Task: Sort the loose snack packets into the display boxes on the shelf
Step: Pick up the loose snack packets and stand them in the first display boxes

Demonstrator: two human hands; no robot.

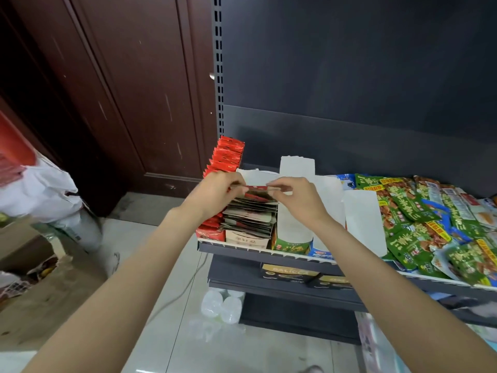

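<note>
Fingers of left hand (215, 193) and right hand (297, 196) curled, pinching apparently one red packet (255, 188) by its ends, forearms outstretched

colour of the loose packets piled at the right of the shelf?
Green packets with yellow and brown print; head view.

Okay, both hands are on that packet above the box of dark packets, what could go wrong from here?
1. The left hand and right hand each pinch an end of the flat red-and-black snack packet; if either grip slips, it could drop crooked onto the fanned stack of dark packets.
2. That stack already rises above its beige cardboard display box at the grey metal shelf's front edge, so pushing one more in might tip some off.
</note>
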